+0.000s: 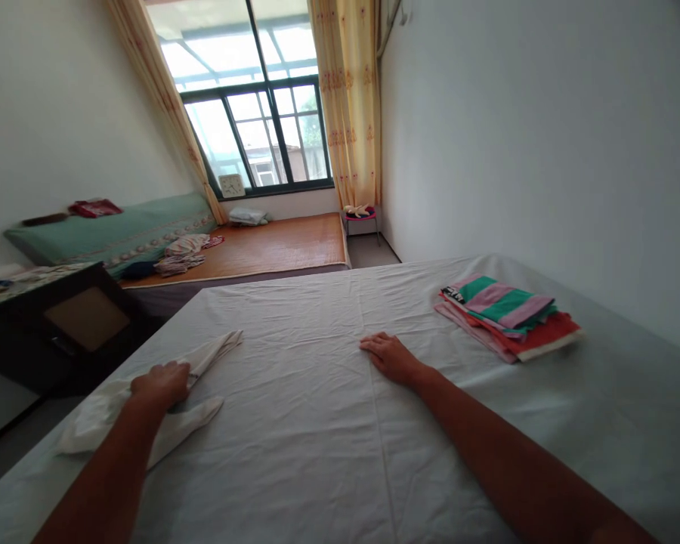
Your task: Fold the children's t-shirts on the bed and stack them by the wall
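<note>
On my head feed: left hand [162,381] is on the white garment [99,412], fingers curled over its middle — can't tell from here if they actually pinch the cloth or just press on it. Garment lies loose and rumpled on the left part of the white sheet [317,431], two tapered ends pointing away from the hand, one up toward the window [249,132], one lower and nearer me

Right hand [390,357] is palm down on the sheet near its middle, fingers extended and close together, nothing in it that I can see. Hands are well apart, both forearms reaching in from the bottom edge

Right of the right hand, not touching it: folded stack [504,313], green-and-pink striped piece on top, red piece [549,336] sticking out underneath

Background — brown mat [283,238] beyond the sheet with a clothes pile [184,253] on its left side, dark cabinet [85,317] at left, square clock [232,186] at the window's lower left corner
</note>
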Available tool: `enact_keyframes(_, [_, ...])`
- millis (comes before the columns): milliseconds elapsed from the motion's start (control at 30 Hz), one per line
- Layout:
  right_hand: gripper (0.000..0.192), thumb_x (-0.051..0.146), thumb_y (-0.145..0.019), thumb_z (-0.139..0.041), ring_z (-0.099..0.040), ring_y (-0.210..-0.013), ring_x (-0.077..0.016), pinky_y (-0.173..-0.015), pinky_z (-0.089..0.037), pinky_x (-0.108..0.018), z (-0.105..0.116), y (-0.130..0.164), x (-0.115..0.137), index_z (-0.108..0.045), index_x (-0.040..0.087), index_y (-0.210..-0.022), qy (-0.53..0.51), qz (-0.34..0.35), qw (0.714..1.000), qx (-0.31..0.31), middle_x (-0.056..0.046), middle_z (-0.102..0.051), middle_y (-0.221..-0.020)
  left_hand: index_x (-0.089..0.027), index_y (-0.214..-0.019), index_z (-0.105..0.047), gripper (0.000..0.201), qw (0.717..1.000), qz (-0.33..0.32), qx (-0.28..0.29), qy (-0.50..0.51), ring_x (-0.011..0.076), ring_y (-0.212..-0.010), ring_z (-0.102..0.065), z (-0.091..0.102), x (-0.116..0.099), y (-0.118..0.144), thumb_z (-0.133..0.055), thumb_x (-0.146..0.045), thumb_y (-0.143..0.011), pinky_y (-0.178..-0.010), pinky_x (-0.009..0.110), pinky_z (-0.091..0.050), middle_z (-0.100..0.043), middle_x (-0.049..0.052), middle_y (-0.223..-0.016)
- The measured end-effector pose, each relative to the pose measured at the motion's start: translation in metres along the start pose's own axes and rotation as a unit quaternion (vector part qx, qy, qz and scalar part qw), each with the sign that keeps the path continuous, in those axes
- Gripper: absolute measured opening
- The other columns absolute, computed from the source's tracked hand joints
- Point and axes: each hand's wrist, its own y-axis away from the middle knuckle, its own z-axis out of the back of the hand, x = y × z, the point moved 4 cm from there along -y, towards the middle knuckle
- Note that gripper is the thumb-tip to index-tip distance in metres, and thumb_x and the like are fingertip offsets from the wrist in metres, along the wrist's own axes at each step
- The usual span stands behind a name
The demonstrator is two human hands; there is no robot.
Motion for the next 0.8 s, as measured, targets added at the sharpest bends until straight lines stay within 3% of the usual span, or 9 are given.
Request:
enact_keyframes(100, [0.034,0.013,-0.086,-0.051,-0.054,-0.115,-0.0190,-0.099,-0.041,-0.036,0.002,0.001,-0.005,-0.064,0.023,-0.116,-0.022,-0.009,1.000,-0.006,-0.004,-0.065,-0.123,-0.022,-0.094,-0.063,0.021,0.997,0.027,0.009,-0.077,0.0326,-0.105,-0.058,-0.009,0.011,-0.005,-0.054,-0.025,-0.075,-0.077,0.042,-0.045,-0.066,0.012,-0.117])
enact_keyframes(200, [0.033,0.012,-0.084,-0.052,-0.055,-0.113,-0.0188,-0.098,-0.042,-0.036,0.003,-0.003,-0.005,-0.066,0.024,-0.112,-0.039,-0.018,0.999,-0.015,-0.003,-0.067,-0.120,-0.024,-0.087,-0.062,0.017,0.998,0.023,-0.005,-0.066,0.0295,-0.098,-0.061,0.000,0.006,-0.011,-0.051,-0.034,-0.080,-0.073,0.037,-0.044,-0.070,0.005,-0.107])
enact_keyframes(300, [0.031,0.010,-0.084,-0.051,-0.057,-0.111,-0.0191,-0.098,-0.043,-0.037,0.004,-0.007,-0.006,-0.069,0.024,-0.105,-0.074,-0.025,0.996,-0.033,-0.002,-0.069,-0.115,-0.021,-0.073,-0.063,0.017,0.996,-0.033,-0.050,0.061,0.0280,-0.087,-0.062,0.030,-0.040,-0.013,-0.056,-0.038,-0.074,-0.069,0.033,-0.043,-0.070,0.006,-0.089])
enact_keyframes(367, [0.031,0.010,-0.083,-0.050,-0.059,-0.108,-0.0191,-0.097,-0.044,-0.037,0.004,-0.009,-0.010,-0.070,0.024,-0.102,-0.114,-0.039,0.991,-0.056,-0.002,-0.070,-0.112,-0.020,-0.067,-0.062,0.019,0.961,-0.107,-0.086,0.240,0.0229,-0.075,-0.061,0.059,-0.090,-0.009,-0.061,-0.039,-0.068,-0.064,0.028,-0.042,-0.066,0.004,-0.073])
enact_keyframes(433, [0.030,0.011,-0.082,-0.048,-0.063,-0.102,-0.0186,-0.094,-0.047,-0.036,0.006,-0.008,-0.019,-0.070,0.022,-0.100,-0.170,-0.079,0.978,-0.089,-0.004,-0.071,-0.107,-0.019,-0.070,-0.062,0.023,0.852,-0.176,-0.091,0.485,0.0152,-0.061,-0.056,0.090,-0.144,-0.003,-0.064,-0.042,-0.067,-0.057,0.023,-0.041,-0.061,-0.001,-0.065])
enact_keyframes(500, [0.030,0.015,-0.082,-0.047,-0.067,-0.089,-0.0178,-0.085,-0.051,-0.034,0.009,-0.005,-0.032,-0.069,0.021,-0.100,-0.231,-0.145,0.955,-0.119,-0.005,-0.073,-0.096,-0.018,-0.073,-0.060,0.025,0.701,-0.185,-0.062,0.686,0.0093,-0.048,-0.048,0.119,-0.190,0.000,-0.068,-0.040,-0.065,-0.048,0.020,-0.037,-0.054,-0.005,-0.057])
enact_keyframes(633, [0.027,0.024,-0.082,-0.046,-0.067,-0.073,-0.0158,-0.065,-0.053,-0.028,0.013,0.002,-0.055,-0.066,0.019,-0.099,-0.342,-0.253,0.889,-0.170,-0.001,-0.070,-0.077,-0.017,-0.076,-0.056,0.013,0.458,-0.203,-0.083,0.861,0.0066,-0.050,-0.051,0.180,-0.242,-0.002,-0.065,-0.024,-0.072,-0.048,0.016,-0.042,-0.056,-0.005,-0.060])
enact_keyframes(733, [0.024,0.034,-0.082,-0.050,-0.065,-0.068,-0.0123,-0.056,-0.051,-0.023,0.016,0.004,-0.062,-0.063,0.021,-0.098,-0.416,-0.282,0.839,-0.209,-0.001,-0.069,-0.091,-0.017,-0.080,-0.054,0.002,0.363,-0.172,-0.126,0.907,0.0077,-0.067,-0.061,0.196,-0.247,-0.012,-0.055,-0.015,-0.080,-0.065,0.018,-0.052,-0.063,-0.002,-0.073])
enact_keyframes(800, [0.029,0.042,-0.083,-0.050,-0.065,-0.066,-0.0111,-0.054,-0.051,-0.022,0.019,0.004,-0.064,-0.060,0.021,-0.101,-0.465,-0.292,0.798,-0.249,-0.002,-0.068,-0.101,-0.017,-0.083,-0.053,0.005,0.381,-0.133,-0.148,0.903,0.0079,-0.075,-0.064,0.181,-0.239,-0.018,-0.049,-0.014,-0.084,-0.073,0.019,-0.053,-0.065,0.000,-0.081])
